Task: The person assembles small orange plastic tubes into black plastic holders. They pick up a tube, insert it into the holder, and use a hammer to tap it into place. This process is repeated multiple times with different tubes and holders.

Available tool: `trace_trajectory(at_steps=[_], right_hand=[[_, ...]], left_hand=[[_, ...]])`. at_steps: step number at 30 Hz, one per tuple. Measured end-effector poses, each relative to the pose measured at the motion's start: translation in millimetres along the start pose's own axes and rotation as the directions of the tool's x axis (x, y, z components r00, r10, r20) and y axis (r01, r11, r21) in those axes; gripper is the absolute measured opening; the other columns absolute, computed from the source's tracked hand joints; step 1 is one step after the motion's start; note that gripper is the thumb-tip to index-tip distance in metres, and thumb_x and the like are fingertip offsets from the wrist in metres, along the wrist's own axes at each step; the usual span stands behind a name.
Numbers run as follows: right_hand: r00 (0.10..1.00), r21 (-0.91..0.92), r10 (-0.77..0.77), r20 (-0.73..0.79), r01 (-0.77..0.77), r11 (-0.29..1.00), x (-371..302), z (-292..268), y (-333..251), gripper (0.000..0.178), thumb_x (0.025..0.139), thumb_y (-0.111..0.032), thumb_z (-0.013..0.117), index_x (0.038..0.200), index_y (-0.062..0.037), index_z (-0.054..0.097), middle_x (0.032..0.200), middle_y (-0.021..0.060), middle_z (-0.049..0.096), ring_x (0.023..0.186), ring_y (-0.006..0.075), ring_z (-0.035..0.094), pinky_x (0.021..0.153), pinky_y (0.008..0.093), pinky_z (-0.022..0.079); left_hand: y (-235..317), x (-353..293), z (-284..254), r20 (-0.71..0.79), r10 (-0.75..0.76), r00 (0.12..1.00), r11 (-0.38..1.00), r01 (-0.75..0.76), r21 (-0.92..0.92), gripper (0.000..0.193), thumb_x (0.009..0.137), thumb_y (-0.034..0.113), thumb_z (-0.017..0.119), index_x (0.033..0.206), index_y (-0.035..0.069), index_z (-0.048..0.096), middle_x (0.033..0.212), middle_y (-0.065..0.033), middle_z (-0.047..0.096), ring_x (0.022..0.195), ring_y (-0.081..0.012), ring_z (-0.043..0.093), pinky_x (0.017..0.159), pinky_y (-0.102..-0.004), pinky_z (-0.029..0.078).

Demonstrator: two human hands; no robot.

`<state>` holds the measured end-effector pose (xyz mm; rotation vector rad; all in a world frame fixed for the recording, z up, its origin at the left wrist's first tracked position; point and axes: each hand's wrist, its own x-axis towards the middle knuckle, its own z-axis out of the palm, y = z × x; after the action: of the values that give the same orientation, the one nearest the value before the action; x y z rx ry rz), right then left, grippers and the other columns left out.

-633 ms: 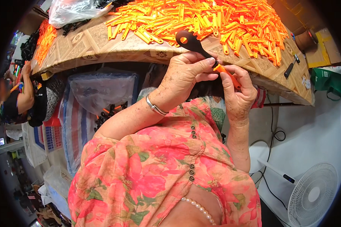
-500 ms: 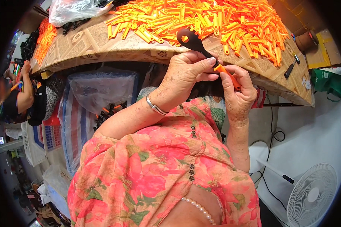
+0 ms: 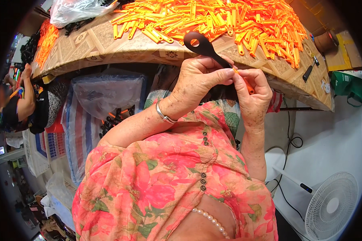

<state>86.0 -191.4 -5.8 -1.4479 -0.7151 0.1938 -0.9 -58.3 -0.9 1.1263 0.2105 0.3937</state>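
My left hand (image 3: 199,78) is closed on a black handle-like piece (image 3: 207,48), whose wide rounded end with a round hole points up and to the left. Pinched between thumb and fingers of my right hand (image 3: 254,90) is a slim orange plastic piece (image 3: 250,88). Both thumbs come together where the black and orange pieces meet; my fingertips hide the joint itself. A large heap of similar orange plastic pieces (image 3: 221,20) lies on the table (image 3: 108,44) just beyond my hands.
Right of the heap lie a small black-handled hammer (image 3: 311,69) and a brown spool (image 3: 326,42). A green bag (image 3: 347,85) hangs beside the table; a white fan (image 3: 332,205) stands below right. Another person's arm (image 3: 26,94) works at far left, near a clear plastic bag (image 3: 78,12).
My hands have drawn closer together, and less of the orange piece shows between my fingers. The black piece has shifted slightly to the left and tilted more.
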Motion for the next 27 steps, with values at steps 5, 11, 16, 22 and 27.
trace_trajectory(at_steps=[5,11,16,22,27], right_hand=[[0.998,-0.136,0.045,0.052,-0.038,0.990,-1.6,-8.2,-4.8,0.011,0.089,-0.004,0.069,0.098,-0.0006,0.064,0.079,0.0007,0.068,0.073,0.0025,0.061,0.066,0.0184,0.049],[0.995,-0.072,-0.059,0.083,0.065,0.995,-6.1,-6.1,3.5,0.010,0.089,-0.004,0.068,0.097,0.0005,0.064,0.081,0.0021,0.069,0.074,0.0038,0.063,0.066,0.0198,0.051],[0.996,0.023,0.031,0.078,-0.033,0.999,-8.6,-4.6,-1.8,0.006,0.090,-0.002,0.067,0.093,0.0012,0.062,0.084,0.0040,0.070,0.077,0.0061,0.065,0.068,0.0208,0.052],[0.994,0.039,0.080,0.079,-0.083,0.996,-16.5,0.7,-15.8,0.006,0.090,0.000,0.066,0.088,0.0011,0.060,0.084,0.0036,0.069,0.077,0.0044,0.063,0.067,0.0197,0.051],[0.992,0.107,0.078,0.100,-0.089,0.990,-18.3,-2.0,-8.0,0.006,0.090,0.001,0.065,0.089,0.0001,0.059,0.081,0.0034,0.069,0.074,0.0042,0.063,0.065,0.0189,0.050]], left_hand=[[3.3,-3.5,-0.6,0.073,0.064,0.995,0.995,-0.070,0.077,0.026,0.088,0.002,0.069,0.113,-0.002,0.064,0.099,-0.0087,0.070,0.088,-0.0135,0.068,0.081,-0.0257,0.057],[0.7,-3.0,-4.3,0.116,0.061,0.991,0.986,-0.078,0.147,0.023,0.088,0.001,0.069,0.110,-0.003,0.064,0.099,-0.0088,0.070,0.088,-0.0121,0.068,0.081,-0.0253,0.057],[2.5,-6.0,-3.2,0.118,0.106,0.987,0.969,-0.130,0.211,0.023,0.088,0.000,0.068,0.110,-0.003,0.062,0.097,-0.0083,0.069,0.089,-0.0116,0.067,0.081,-0.0252,0.056],[3.3,-15.4,0.7,0.127,0.182,0.975,0.944,-0.209,0.257,0.023,0.089,0.000,0.067,0.111,-0.002,0.060,0.092,-0.0055,0.067,0.086,-0.0101,0.066,0.080,-0.0239,0.055],[2.3,-16.1,-0.8,0.141,0.168,0.976,0.923,-0.206,0.326,0.022,0.090,0.000,0.065,0.112,-0.002,0.060,0.094,-0.0060,0.067,0.087,-0.0098,0.065,0.078,-0.0234,0.055]])
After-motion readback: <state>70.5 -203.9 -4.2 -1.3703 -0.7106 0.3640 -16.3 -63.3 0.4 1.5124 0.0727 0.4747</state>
